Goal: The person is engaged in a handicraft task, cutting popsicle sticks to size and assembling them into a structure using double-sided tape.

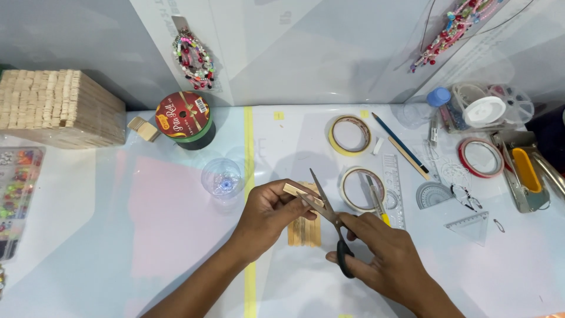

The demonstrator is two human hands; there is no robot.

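Your left hand (268,213) pinches a wooden stick (302,195); your right hand (385,256) grips scissors (331,218) whose blades could nick those close fingertips (289,199).

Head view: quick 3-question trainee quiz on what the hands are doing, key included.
1. True or false: the right hand holds the scissors.
2. What does the left hand grip?
A. wooden stick
B. tape roll
C. pencil
3. What lies on the table under the blades?

Key
1. True
2. A
3. A small panel of wooden sticks laid side by side
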